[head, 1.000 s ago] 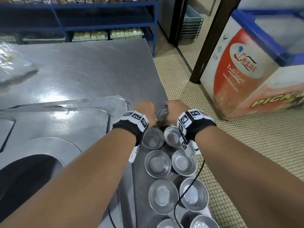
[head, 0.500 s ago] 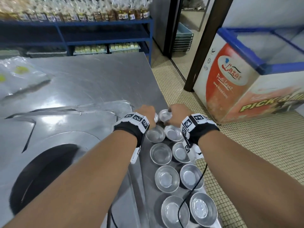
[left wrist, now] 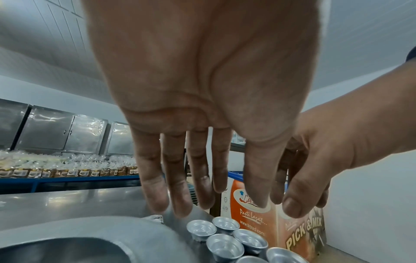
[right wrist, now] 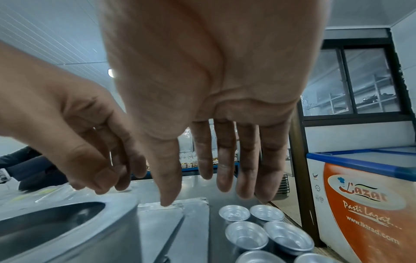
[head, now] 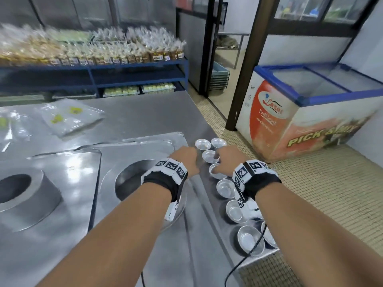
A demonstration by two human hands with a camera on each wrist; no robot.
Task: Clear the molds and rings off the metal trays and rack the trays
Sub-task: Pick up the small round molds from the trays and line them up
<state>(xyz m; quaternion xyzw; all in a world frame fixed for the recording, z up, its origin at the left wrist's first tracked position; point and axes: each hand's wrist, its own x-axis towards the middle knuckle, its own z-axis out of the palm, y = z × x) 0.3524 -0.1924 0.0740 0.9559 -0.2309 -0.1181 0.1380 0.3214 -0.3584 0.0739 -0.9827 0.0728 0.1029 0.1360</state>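
Several small round metal cup molds (head: 210,156) stand in two rows on a narrow metal tray (head: 267,252) along the table's right edge; they also show as molds (left wrist: 201,229) and molds (right wrist: 246,234) in the wrist views. My left hand (head: 186,160) hovers just left of the far molds, with its straight fingers (left wrist: 180,195) holding nothing. My right hand (head: 227,159) hovers over the far molds, its fingers (right wrist: 225,178) also straight and empty. A large ring mold (head: 27,195) sits on a flat tray (head: 68,170) at the left. A second ring (head: 132,179) is partly hidden by my left wrist.
A chest freezer (head: 310,112) stands on the tiled floor right of the table. Blue shelves (head: 93,67) with packed goods line the back. Plastic bags (head: 68,117) lie on the far table. A black cable (head: 248,255) hangs over the molds. Someone's dark sleeve (right wrist: 29,167) rests on the table at far left.
Both hands earlier closed around a small mold at the far end of the rows. They have let go, opened and lifted slightly. The head view has tilted up.
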